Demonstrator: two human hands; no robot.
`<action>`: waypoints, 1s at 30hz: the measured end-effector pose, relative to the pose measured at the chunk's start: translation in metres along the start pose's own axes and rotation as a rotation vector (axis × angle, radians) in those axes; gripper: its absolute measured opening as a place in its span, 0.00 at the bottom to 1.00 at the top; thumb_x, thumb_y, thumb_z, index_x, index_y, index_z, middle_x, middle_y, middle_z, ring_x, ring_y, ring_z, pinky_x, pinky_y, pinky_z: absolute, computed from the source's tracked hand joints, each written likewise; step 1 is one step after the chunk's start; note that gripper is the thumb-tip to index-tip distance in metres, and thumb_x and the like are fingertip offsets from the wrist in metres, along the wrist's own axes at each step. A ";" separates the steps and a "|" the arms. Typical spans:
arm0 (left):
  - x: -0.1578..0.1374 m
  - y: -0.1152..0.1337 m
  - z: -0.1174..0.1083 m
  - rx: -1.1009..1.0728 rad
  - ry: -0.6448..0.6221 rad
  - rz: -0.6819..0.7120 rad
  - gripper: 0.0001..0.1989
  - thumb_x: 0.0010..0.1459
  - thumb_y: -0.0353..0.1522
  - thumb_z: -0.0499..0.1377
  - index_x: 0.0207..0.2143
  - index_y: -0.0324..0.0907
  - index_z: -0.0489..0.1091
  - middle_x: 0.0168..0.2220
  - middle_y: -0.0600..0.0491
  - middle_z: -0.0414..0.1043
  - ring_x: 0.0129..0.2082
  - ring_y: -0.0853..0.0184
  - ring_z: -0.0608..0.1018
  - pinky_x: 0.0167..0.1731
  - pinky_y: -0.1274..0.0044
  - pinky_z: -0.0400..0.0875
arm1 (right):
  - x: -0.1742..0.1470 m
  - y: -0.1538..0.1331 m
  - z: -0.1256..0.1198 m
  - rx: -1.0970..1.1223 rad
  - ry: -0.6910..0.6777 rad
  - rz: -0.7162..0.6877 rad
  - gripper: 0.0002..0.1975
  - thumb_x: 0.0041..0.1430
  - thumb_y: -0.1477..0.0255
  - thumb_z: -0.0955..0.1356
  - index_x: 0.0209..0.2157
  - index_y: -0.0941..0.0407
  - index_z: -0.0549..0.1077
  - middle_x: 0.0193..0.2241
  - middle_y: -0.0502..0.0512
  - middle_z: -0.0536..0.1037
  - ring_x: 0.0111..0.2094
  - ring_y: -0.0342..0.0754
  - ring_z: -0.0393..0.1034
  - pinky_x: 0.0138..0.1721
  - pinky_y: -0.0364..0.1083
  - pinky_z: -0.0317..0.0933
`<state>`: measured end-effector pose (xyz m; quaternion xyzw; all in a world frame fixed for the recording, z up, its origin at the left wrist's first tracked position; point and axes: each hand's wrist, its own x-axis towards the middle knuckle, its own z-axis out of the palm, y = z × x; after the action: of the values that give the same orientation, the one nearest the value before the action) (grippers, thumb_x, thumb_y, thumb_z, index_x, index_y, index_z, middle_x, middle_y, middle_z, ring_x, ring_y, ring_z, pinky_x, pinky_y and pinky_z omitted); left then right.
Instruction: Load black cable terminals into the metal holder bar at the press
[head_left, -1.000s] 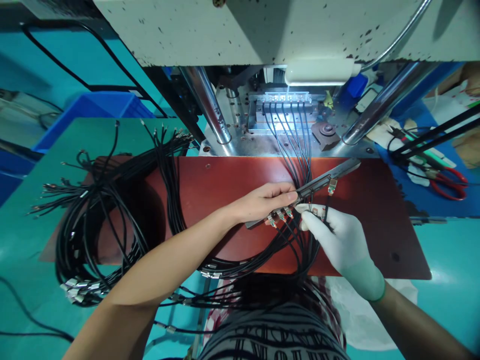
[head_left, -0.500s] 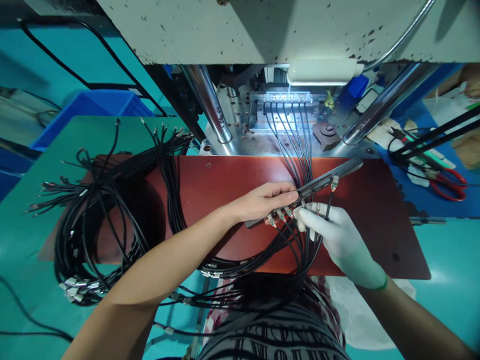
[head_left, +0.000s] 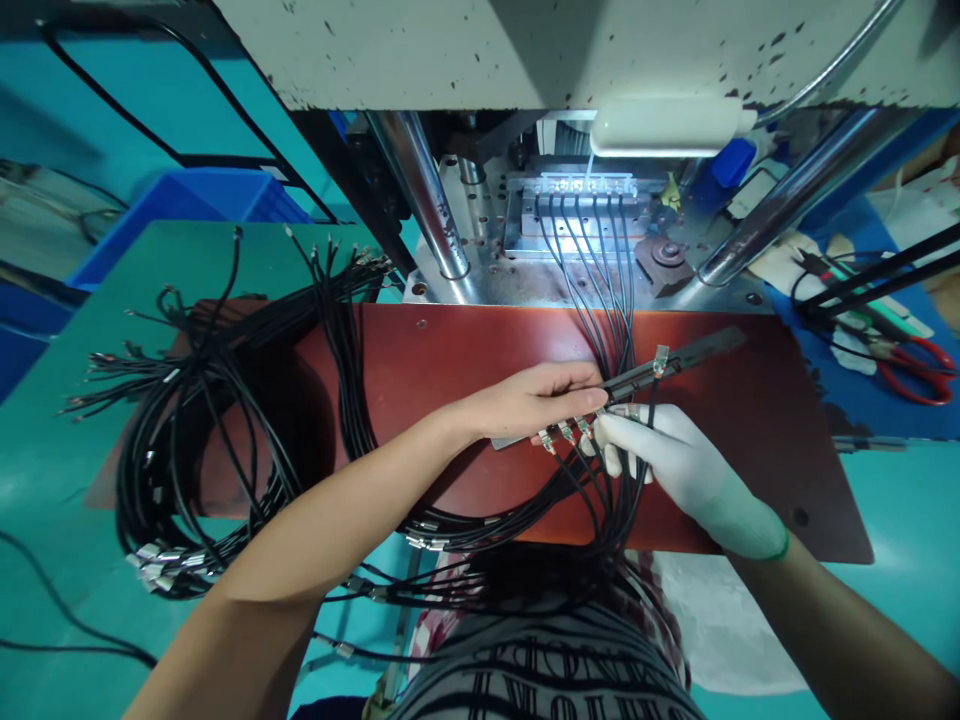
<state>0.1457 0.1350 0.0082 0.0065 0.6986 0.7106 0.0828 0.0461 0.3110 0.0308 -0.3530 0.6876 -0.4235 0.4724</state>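
Clamps the bare left hand (head_left: pixel 540 400) around a metal bar (head_left: pixel 694 356), aslant above the red worktop (head_left: pixel 465 350); closes the gloved right hand (head_left: pixel 671 455) on black cables (head_left: pixel 619 510) at the bar's near edge, beside metal plugs (head_left: pixel 566 432).

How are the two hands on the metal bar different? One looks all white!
The left hand is bare, while the right hand wears a white glove with a green edge at the wrist.
The left hand grips the metal bar; the right hand pinches at a cable end beside it, mostly hidden by the fingers.
Both hands are close together over the red-brown board.
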 end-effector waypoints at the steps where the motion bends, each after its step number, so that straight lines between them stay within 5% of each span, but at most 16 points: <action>1: 0.000 0.001 0.000 0.083 0.010 0.037 0.17 0.65 0.43 0.51 0.31 0.37 0.59 0.27 0.57 0.56 0.26 0.78 0.61 0.24 0.83 0.57 | 0.000 0.001 -0.001 -0.010 -0.003 0.002 0.21 0.69 0.67 0.62 0.23 0.61 0.69 0.22 0.49 0.70 0.24 0.38 0.62 0.26 0.39 0.54; 5: 0.001 0.002 0.003 0.315 0.056 0.174 0.16 0.66 0.40 0.50 0.30 0.38 0.57 0.26 0.58 0.54 0.26 0.77 0.58 0.27 0.80 0.55 | 0.000 0.003 -0.003 -0.072 0.009 -0.002 0.21 0.69 0.65 0.62 0.25 0.61 0.70 0.23 0.50 0.70 0.24 0.38 0.63 0.25 0.38 0.55; 10: 0.004 -0.001 0.005 0.138 0.095 0.107 0.18 0.64 0.42 0.52 0.28 0.38 0.56 0.26 0.58 0.51 0.26 0.77 0.57 0.25 0.81 0.54 | -0.006 0.003 -0.005 -0.105 0.197 0.090 0.13 0.58 0.63 0.69 0.31 0.60 0.75 0.24 0.50 0.73 0.22 0.39 0.63 0.23 0.38 0.58; 13: 0.005 -0.003 0.002 0.080 0.107 0.046 0.19 0.64 0.43 0.52 0.28 0.38 0.57 0.26 0.58 0.52 0.25 0.78 0.58 0.23 0.82 0.53 | -0.012 0.006 -0.005 -0.017 0.337 0.182 0.20 0.48 0.65 0.73 0.41 0.60 0.73 0.30 0.50 0.74 0.27 0.42 0.68 0.26 0.38 0.63; 20: 0.002 -0.002 -0.001 -0.008 0.091 0.006 0.19 0.63 0.45 0.52 0.31 0.37 0.60 0.25 0.58 0.56 0.23 0.78 0.62 0.20 0.85 0.57 | -0.022 0.003 0.002 0.069 0.368 0.138 0.14 0.57 0.65 0.69 0.39 0.61 0.76 0.34 0.54 0.75 0.33 0.44 0.69 0.32 0.37 0.64; 30: 0.000 0.002 0.000 -0.154 0.014 -0.025 0.18 0.63 0.44 0.53 0.33 0.37 0.61 0.25 0.58 0.60 0.23 0.78 0.65 0.19 0.86 0.60 | -0.010 0.003 0.009 -0.017 0.535 0.031 0.14 0.56 0.63 0.70 0.26 0.60 0.74 0.24 0.51 0.73 0.26 0.40 0.64 0.28 0.38 0.56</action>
<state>0.1452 0.1348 0.0100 -0.0138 0.6424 0.7613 0.0869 0.0578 0.3184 0.0298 -0.2217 0.7969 -0.4886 0.2775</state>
